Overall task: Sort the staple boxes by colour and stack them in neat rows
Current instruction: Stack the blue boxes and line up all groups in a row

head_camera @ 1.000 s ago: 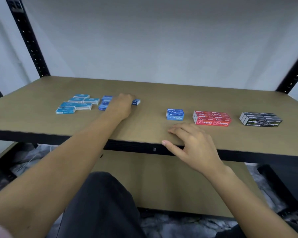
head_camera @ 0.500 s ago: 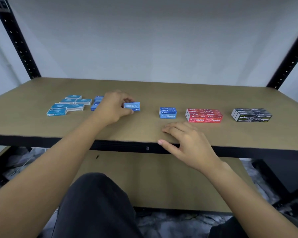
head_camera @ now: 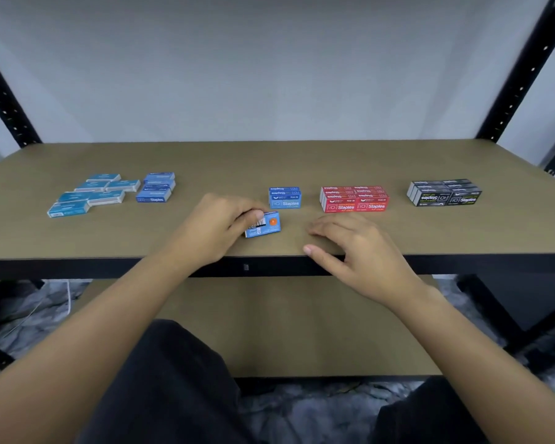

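held box: small blue cardboard staple box [head_camera: 263,224], barcode side up, near the front edge of the tan wooden shelf [head_camera: 302,161]
your left hand [head_camera: 215,229]: pinches that box
your right hand [head_camera: 359,251]: relaxed, grasping nothing, fingers resting on the shelf edge
sorted: blue stack [head_camera: 285,197], red stack [head_camera: 354,199], black stack [head_camera: 444,192]
unsorted: loose light blue boxes [head_camera: 90,195], dark blue boxes [head_camera: 156,187], far left

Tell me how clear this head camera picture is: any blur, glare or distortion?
Head view: soft even light, faint shadows, no glare; wide-angle distortion leans the black uprights outward; print on the red boxes reads sharp, the light blue boxes at far left look smeared, the blue box in the left hand slightly soft.
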### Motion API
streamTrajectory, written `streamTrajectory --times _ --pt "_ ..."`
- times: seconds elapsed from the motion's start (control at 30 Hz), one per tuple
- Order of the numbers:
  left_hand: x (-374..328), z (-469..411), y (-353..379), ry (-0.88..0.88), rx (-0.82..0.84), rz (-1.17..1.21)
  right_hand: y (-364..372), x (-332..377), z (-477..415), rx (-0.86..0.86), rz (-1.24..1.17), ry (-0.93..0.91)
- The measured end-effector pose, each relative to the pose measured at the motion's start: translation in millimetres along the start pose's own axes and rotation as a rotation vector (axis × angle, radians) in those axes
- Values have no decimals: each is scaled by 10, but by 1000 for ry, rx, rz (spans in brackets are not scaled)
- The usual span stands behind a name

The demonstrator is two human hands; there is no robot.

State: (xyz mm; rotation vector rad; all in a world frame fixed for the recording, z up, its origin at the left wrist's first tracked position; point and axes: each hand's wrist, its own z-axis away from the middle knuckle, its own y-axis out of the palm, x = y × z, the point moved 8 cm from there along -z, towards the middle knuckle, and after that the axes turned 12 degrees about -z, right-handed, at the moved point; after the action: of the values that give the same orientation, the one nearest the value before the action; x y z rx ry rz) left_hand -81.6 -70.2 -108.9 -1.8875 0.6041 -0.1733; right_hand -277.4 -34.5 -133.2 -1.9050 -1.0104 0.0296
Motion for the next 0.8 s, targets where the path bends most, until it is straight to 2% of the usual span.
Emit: streamTrajectory --times 0.17,0.37,0.63,0.8 --pt "-8 -59 -54 -20 -52 12 2 -13 -2 -10 2 -10" --pt "89 43 -85 -77 -58 141 -7 -11 -3 -21 18 -18" --pt "-67 -48 -91 102 -74 79 -10 -1 5 -28 29 -6" --pt "-3 -37 -68 28 -80 110 -9 -10 11 -36 19 -9"
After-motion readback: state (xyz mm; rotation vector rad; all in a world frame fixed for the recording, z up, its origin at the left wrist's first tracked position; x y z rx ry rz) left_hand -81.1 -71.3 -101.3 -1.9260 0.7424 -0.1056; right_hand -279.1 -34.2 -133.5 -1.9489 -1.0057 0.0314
